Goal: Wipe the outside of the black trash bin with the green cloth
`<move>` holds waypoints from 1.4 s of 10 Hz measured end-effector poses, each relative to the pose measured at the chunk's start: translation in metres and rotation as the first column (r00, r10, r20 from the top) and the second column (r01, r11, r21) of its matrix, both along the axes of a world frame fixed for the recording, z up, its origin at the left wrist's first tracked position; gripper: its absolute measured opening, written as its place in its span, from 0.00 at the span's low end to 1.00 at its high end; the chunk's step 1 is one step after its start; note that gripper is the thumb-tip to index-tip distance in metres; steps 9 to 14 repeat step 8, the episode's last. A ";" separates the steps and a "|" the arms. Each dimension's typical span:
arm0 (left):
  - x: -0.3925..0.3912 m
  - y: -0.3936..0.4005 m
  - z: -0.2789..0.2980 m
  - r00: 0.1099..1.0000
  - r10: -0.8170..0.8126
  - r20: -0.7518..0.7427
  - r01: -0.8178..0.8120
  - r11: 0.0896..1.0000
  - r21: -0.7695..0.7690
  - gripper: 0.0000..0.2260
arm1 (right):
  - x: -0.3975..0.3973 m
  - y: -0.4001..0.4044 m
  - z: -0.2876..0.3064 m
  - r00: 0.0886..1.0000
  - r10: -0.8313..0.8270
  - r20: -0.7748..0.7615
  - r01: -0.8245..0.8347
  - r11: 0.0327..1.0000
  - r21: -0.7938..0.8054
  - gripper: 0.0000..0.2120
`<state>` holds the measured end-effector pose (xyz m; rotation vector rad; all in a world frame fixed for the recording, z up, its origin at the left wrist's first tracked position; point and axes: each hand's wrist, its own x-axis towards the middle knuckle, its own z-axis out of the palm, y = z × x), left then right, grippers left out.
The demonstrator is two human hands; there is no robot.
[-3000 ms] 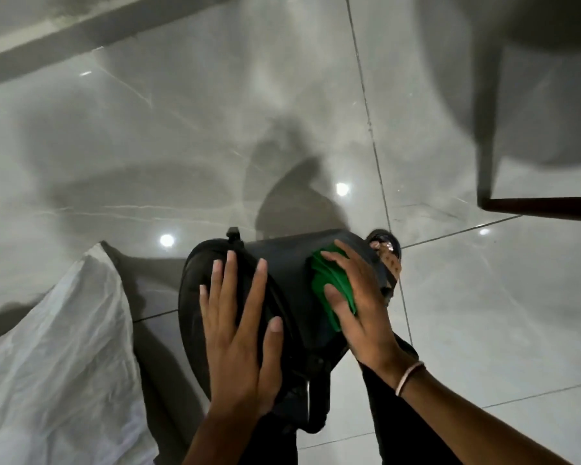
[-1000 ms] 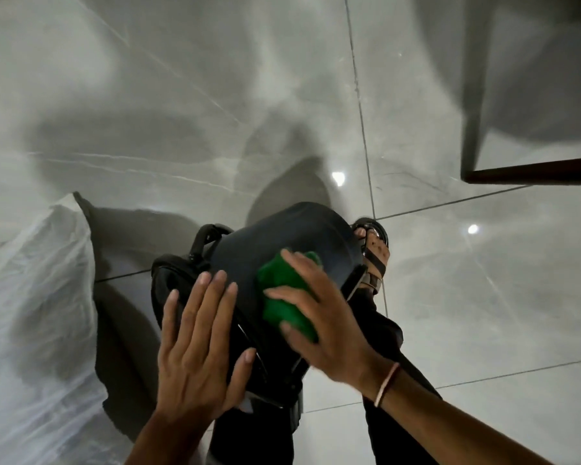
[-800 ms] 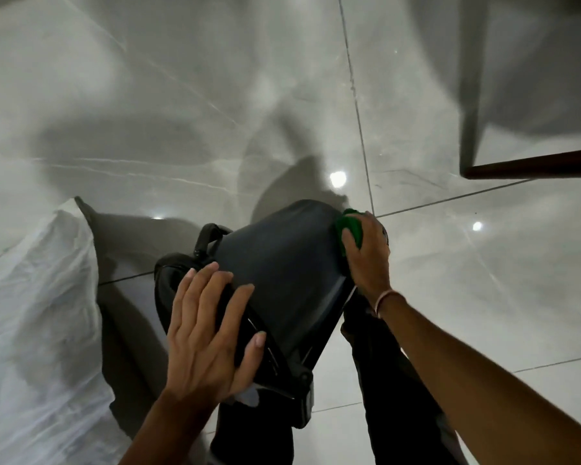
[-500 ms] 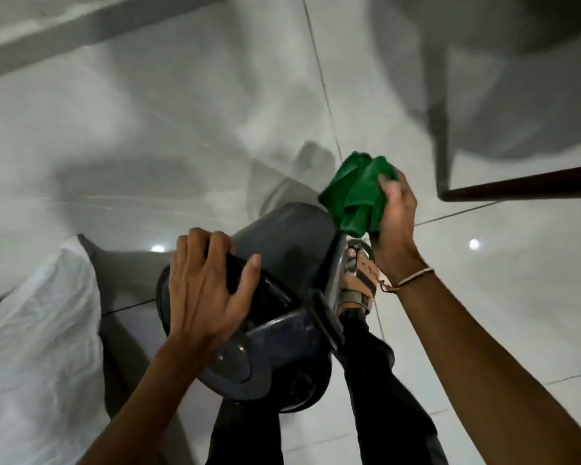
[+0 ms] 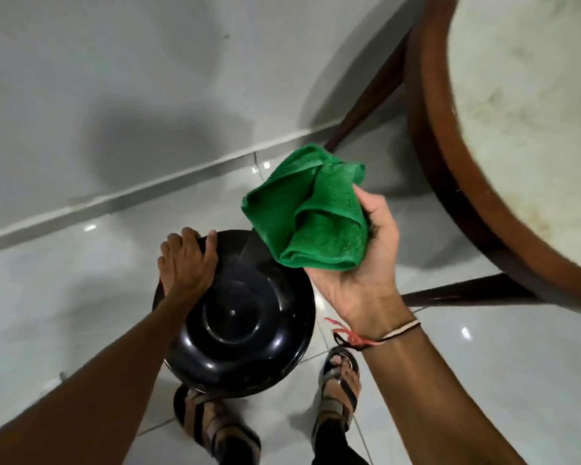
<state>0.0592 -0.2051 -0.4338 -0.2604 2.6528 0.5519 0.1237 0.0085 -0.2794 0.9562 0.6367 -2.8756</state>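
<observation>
Two hands share the work: the left hand (image 5: 186, 260) grips the bin (image 5: 239, 317) to steady it, while right-hand fingers (image 5: 366, 201) clutch the bunched cloth (image 5: 311, 216), lifted clear, likely refolding.

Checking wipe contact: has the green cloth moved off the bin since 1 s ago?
Yes. The green cloth is now lifted clear of the black trash bin, bunched in the right hand, up toward the round table.

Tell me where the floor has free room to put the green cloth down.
The widest bare tiles lie left of the black bin, between the baseboard and the left arm. A smaller patch lies at lower right, below the table's lower bar and right of the right sandal. It is crowded around the bin, both hands, the feet, and under the table.
</observation>
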 end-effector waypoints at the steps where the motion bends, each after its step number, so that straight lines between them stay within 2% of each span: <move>1: -0.008 0.000 0.019 0.996 -0.088 -0.003 0.088 0.996 0.035 0.21 | -0.004 0.047 0.038 0.996 -0.016 -0.090 0.045 0.943 0.331 0.14; 2: -0.020 0.008 0.055 0.982 -0.162 -0.095 0.172 0.979 0.108 0.22 | -0.010 0.117 0.084 0.994 -0.073 -0.075 0.105 0.692 0.714 0.16; 3: -0.033 0.025 0.104 0.952 -0.199 -0.231 0.244 0.953 0.182 0.21 | -0.014 0.184 0.101 0.962 -0.165 0.219 -0.207 0.085 0.975 0.13; 4: -0.046 0.045 0.150 0.908 -0.249 -0.337 0.323 0.929 0.183 0.20 | -0.012 0.233 0.080 0.843 -0.205 0.497 -0.537 -0.275 0.798 0.18; 5: -0.055 0.065 0.199 0.846 -0.332 -0.417 0.410 0.905 0.112 0.21 | -0.005 0.251 0.061 0.719 -0.241 0.652 -0.631 -0.620 0.466 0.28; 6: -0.051 0.076 0.252 0.781 -0.439 -0.445 0.489 0.872 -0.003 0.31 | 0.001 0.240 0.064 0.606 -0.267 0.749 -0.589 -0.784 0.197 0.42; 7: -0.050 0.085 0.321 0.637 -0.544 -0.546 0.548 0.818 -0.176 0.35 | -0.006 0.206 0.111 0.613 -0.183 0.768 -0.521 -0.825 0.219 0.49; 8: -0.053 0.090 0.406 0.534 -0.602 -0.594 0.540 0.783 -0.308 0.37 | -0.022 0.174 0.176 0.788 -0.112 0.606 -0.370 -0.872 0.320 0.52; 14: -0.053 0.090 0.406 0.534 -0.602 -0.594 0.540 0.783 -0.308 0.37 | -0.022 0.174 0.176 0.788 -0.112 0.606 -0.370 -0.872 0.320 0.52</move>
